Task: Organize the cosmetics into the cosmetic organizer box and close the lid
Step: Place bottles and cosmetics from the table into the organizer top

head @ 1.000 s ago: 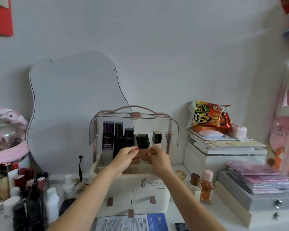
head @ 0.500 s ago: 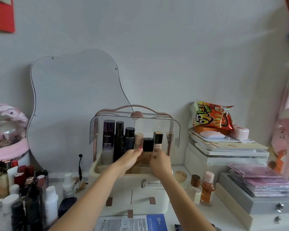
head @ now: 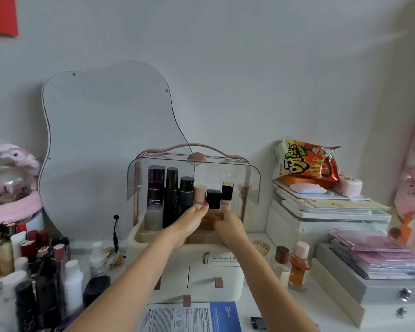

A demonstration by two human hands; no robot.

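Cluttered white dresser against a grey wall. Both hands meet at frame centre inside the box point(head: 177, 238): left hand point(head: 192, 219) and right hand point(head: 228, 226) are curled round a short bottle point(head: 213, 200), setting it in the row. Lid point(head: 192, 178) is up. Many cosmetics point(head: 34, 264) wait lower left; closing remains.

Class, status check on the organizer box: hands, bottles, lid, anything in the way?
Left hand and right hand both on black-capped bottle in organizer box. Lid still up. Nothing blocking it.
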